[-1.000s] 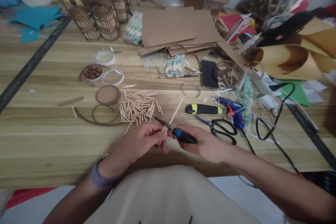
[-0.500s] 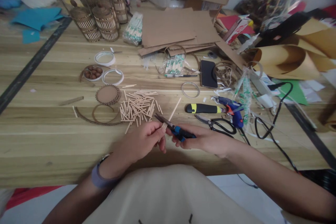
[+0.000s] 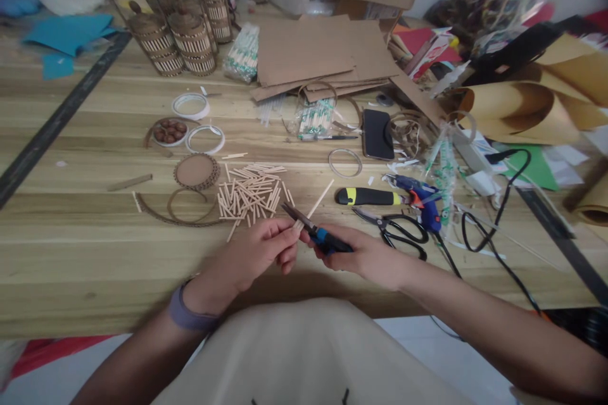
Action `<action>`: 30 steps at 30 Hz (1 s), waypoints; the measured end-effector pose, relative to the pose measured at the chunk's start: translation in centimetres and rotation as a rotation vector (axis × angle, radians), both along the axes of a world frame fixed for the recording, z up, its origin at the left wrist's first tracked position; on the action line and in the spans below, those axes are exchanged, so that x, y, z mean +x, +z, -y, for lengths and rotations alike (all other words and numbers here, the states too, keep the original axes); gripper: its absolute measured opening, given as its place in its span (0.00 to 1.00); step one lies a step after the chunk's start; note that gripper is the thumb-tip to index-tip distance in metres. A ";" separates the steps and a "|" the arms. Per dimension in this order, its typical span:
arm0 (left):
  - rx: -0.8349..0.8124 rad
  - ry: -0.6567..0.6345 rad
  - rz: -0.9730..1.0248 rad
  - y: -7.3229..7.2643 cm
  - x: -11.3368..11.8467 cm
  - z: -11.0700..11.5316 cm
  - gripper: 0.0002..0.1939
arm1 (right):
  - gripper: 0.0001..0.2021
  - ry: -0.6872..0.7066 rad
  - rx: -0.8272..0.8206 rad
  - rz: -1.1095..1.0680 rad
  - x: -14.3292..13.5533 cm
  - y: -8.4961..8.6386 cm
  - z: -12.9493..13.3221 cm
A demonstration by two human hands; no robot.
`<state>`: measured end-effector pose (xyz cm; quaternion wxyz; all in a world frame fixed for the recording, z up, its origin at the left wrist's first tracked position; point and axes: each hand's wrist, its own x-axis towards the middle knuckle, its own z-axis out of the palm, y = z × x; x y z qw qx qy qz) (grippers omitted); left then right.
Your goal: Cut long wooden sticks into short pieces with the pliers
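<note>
Between the thumb and fingers of my left hand (image 3: 268, 247) are thin wooden sticks; one long stick (image 3: 320, 199) points up and to the right. My right hand (image 3: 354, 252) is wrapped round blue-and-black handled pliers or cutters (image 3: 327, 239), whose dark jaws lie across the sticks at my left fingertips. Just beyond my hands lies a loose pile of short wooden sticks (image 3: 251, 193). A round cardboard disc with a ridged rim (image 3: 196, 171) sits left of the pile, and a thin brown ring (image 3: 190, 205) lies below the disc.
Black-handled scissors (image 3: 403, 228), a yellow-and-black handled tool (image 3: 368, 196) and a blue glue gun (image 3: 427, 202) with a black cable lie on the right. Farther back are a phone (image 3: 377, 134), cardboard sheets (image 3: 308, 50) and lidded containers (image 3: 192, 44). Tape rolls (image 3: 205, 139) lie left.
The long stick has shifted slightly up and to the right. My left hand's lower fingers have curled in a little, and both hands stay close together.
</note>
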<state>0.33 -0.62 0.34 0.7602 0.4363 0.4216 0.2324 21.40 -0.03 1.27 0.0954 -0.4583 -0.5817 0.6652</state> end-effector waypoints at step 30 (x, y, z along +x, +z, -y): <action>0.850 -0.189 -1.176 -0.4 0.6 -0.8 0.13 | 0.11 -0.192 1.006 0.607 -3.4 -2.8 -1.7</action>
